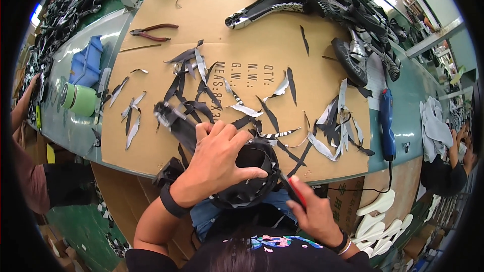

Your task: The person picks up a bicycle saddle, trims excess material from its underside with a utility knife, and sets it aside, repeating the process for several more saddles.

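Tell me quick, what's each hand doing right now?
Left hand: closed, gripping the black shoe upper.
Right hand: closed on a red-handled cutting tool.

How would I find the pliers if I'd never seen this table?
Start at the big brown cardboard sheet that covers the green table. Go to its far left corner, away from the hands and the heap of black scraps. The pliers lie there flat and alone, the only thing with two dark red handles and a metal nose, just above a thin stick.
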Action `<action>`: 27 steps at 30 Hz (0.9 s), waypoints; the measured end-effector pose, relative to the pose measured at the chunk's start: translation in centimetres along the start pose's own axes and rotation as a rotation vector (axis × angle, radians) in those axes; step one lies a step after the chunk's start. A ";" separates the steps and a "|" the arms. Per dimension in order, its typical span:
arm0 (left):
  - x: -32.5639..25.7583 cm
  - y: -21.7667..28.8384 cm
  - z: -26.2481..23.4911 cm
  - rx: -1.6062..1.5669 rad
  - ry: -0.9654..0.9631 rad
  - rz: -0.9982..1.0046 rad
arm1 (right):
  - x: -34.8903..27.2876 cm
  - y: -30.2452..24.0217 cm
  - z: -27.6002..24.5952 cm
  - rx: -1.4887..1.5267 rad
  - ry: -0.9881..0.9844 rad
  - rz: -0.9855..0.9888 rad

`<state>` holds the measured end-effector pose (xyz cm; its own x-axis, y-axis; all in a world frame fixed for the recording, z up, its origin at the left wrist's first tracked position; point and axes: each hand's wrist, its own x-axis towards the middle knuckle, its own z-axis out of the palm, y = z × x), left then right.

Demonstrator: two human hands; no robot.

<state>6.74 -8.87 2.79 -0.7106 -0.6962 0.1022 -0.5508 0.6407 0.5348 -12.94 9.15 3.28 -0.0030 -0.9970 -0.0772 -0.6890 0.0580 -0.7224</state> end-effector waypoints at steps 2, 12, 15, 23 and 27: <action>-0.4 1.0 -0.2 0.036 -0.003 -0.029 | 1.0 0.8 0.2 0.223 0.265 0.011; -1.4 3.6 -0.8 0.118 0.042 -0.124 | 9.3 -1.5 0.6 0.063 0.245 -0.347; -2.1 0.9 0.1 0.115 0.112 -0.357 | 8.1 -0.7 -2.9 0.823 0.063 0.360; 0.9 2.9 0.7 0.021 0.218 0.058 | 8.8 -1.7 -1.1 0.736 0.033 0.147; 0.4 1.6 1.3 -0.191 0.279 -0.013 | 7.7 1.4 -1.0 0.382 0.154 -0.116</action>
<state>5.03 -7.73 2.63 -0.5424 -0.7826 0.3055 -0.4483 0.5771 0.6826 -14.68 1.50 2.34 -0.0695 -0.9924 0.1018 -0.3737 -0.0687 -0.9250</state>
